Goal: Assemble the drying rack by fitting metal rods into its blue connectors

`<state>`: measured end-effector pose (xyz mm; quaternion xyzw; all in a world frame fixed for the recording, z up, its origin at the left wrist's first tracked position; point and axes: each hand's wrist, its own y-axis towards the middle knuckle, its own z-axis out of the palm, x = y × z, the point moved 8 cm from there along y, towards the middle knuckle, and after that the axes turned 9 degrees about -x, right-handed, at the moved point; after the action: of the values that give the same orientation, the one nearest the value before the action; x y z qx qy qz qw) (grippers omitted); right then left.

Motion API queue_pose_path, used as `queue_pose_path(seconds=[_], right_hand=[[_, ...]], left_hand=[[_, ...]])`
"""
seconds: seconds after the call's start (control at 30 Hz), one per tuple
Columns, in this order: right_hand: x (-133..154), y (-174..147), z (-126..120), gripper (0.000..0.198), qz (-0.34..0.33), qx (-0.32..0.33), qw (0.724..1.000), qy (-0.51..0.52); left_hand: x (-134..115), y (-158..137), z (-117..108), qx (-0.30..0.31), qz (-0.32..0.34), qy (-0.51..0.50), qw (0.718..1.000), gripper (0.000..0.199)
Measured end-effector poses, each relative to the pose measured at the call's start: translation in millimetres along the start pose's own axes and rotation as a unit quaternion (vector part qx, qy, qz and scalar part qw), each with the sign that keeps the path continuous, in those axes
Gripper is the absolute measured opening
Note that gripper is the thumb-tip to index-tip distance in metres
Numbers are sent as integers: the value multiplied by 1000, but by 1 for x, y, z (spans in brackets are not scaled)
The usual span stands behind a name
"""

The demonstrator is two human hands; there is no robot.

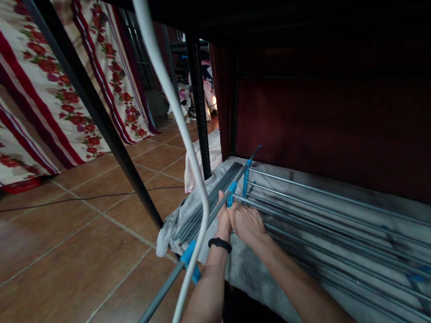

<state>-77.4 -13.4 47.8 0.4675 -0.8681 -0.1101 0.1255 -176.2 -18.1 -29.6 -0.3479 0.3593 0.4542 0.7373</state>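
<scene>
Both hands meet at a blue plastic connector [231, 194] on a grey metal tube [212, 214]. My left hand [223, 216], with a black band on the wrist, is wrapped against the tube and connector, its thumb pointing up. Beside it my right hand [247, 220] is closed at the connector's lower end, fingers curled. Further along the tube is another blue connector [248, 170]; nearer to me is a third blue connector [189, 253]. Long metal rods [327, 215] run off to the right from the connectors. A bundle of loose grey tubes [206, 208] lies behind my left hand.
A grey cloth [241, 275] covers the low shelf under the rods. A white bar [167, 82] crosses close in front of the view. Black metal posts [100, 113] frame the shelf. Tiled floor [71, 246] and a floral curtain [56, 87] lie to the left.
</scene>
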Motion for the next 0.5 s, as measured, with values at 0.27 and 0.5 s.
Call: queue_pose_path(seconds=[0.27,0.5], right_hand=[[3,-1,-4,44,-14,13,1000,11],[-3,0,-5,40,-4,19,1000,19]], left_hand=[[1,-1,3,37,-7,-27,999,41],[4,0,3,23,-13,-2,1000,44]])
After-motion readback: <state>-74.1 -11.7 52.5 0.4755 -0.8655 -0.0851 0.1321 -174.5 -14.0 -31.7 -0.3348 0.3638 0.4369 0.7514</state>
